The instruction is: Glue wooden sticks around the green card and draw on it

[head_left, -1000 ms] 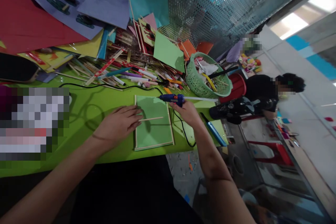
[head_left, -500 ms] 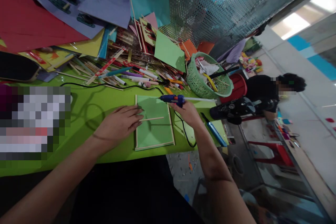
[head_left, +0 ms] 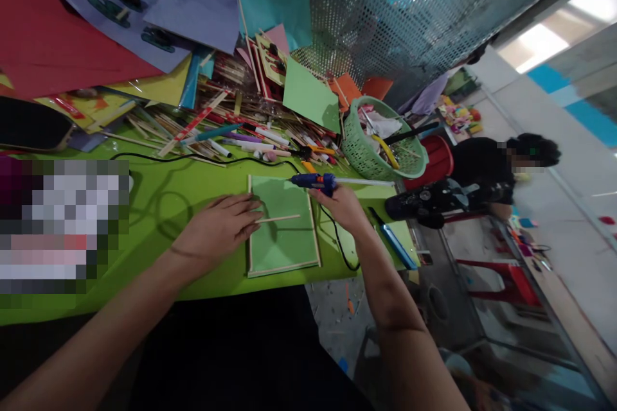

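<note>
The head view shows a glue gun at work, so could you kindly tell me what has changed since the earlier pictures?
The right hand has moved the glue gun very slightly left, near the far edge of the green sheet; nothing was let go. The left hand still holds the thin stick over it.

Two bare arms in my head view. The left forearm [head_left: 139,308] runs from the lower-left corner up toward the centre; its wrist is nearly straight. I log the left hand [head_left: 216,228] left of centre, back upward, fingers pointing right, tips drawn together in a pinch. The right forearm [head_left: 388,289] rises from the lower right, leaning left. I note the right hand [head_left: 344,209] just right of centre, fingers curled in a grip, knuckles facing right. Hands apart, roughly level.
</note>
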A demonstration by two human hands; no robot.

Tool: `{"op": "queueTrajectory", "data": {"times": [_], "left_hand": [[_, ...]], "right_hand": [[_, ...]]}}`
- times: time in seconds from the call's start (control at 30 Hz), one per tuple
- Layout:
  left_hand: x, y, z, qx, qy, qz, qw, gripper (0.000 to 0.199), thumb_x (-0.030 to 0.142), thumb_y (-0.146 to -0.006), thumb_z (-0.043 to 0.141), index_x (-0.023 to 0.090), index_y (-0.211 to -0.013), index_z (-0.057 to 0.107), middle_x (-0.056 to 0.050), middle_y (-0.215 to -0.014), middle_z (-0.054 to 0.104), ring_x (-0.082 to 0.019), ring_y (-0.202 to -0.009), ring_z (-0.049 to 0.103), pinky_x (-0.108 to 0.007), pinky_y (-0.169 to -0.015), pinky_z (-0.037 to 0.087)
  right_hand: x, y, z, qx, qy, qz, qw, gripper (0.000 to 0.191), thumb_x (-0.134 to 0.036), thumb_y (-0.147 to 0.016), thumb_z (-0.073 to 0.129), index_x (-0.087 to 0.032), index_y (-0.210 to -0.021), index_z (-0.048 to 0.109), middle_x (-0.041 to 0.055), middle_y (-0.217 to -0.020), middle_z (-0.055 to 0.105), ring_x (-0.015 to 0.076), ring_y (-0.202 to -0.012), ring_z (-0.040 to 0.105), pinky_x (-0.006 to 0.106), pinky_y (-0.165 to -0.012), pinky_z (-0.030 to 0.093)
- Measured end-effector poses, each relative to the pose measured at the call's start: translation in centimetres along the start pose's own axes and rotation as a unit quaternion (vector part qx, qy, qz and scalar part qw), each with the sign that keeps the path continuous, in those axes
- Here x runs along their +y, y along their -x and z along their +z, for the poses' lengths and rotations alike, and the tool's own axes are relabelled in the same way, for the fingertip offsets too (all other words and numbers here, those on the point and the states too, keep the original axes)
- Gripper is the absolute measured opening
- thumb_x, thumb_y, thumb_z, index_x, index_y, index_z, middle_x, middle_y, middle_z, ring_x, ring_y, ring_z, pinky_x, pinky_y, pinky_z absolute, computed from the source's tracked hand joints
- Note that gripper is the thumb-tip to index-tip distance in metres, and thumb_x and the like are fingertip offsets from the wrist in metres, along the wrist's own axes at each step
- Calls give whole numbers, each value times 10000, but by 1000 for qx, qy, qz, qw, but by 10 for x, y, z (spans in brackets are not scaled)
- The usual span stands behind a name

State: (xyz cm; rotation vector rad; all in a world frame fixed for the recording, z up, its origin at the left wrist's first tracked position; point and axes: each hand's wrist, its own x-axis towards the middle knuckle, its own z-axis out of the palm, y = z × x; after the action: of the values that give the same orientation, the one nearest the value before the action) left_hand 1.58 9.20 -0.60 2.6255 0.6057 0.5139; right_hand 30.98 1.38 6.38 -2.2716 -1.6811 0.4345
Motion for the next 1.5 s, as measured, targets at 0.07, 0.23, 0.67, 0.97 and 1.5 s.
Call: {"op": "queueTrajectory", "data": {"times": [0.07, 0.23, 0.67, 0.97, 1.5], "left_hand": [[-1, 0, 0, -6, -8, 3, 1000, 354, 353, -1062, 442, 281, -1218, 752, -51, -1343, 735, -261, -1361, 605, -472, -1121, 508], [-1, 1, 1, -10, -29, 10, 999, 389, 364, -1079, 406, 242, -1247, 734, -69, -1327, 743, -249, -1357, 610, -456, -1122, 499], [-5, 2, 6, 17, -25, 21, 999, 343, 352, -1065, 458, 239, -1221, 742, -74, -1329, 743, -261, -1332, 633, -480, -1109, 511], [-5, 0, 5, 11, -20, 17, 1000, 368, 363, -1074, 412, 256, -1173, 749, -58, -1329, 744, -253, -1328, 634, -471, -1110, 515], [-5, 1, 6, 22, -35, 17, 999, 377, 363, -1070, 416, 268, -1200, 757, -73, -1315, 749, -258, -1322, 639, -470, -1084, 535]], "right_hand": [[0, 0, -1, 1, 12, 8, 1000, 546, -637, -948, 550, -150, -923, 795, 110, -822, 750, 270, -784, 674, 325, -695, 455], [4, 4, -9, 3, 30, 36, 999, 517, -629, -930, 587, -157, -876, 791, 124, -808, 744, 278, -761, 675, 341, -697, 449], [10, 6, -10, 15, 12, 35, 999, 493, -633, -910, 594, -178, -828, 765, 110, -783, 728, 262, -739, 654, 337, -686, 453], [20, 8, -13, 29, -28, 38, 998, 501, -631, -898, 597, -163, -873, 773, 90, -770, 719, 256, -742, 654, 327, -678, 446], [8, 3, -6, 6, 14, 25, 1000, 540, -640, -937, 563, -149, -903, 785, 102, -810, 733, 268, -776, 669, 320, -690, 448]]}}
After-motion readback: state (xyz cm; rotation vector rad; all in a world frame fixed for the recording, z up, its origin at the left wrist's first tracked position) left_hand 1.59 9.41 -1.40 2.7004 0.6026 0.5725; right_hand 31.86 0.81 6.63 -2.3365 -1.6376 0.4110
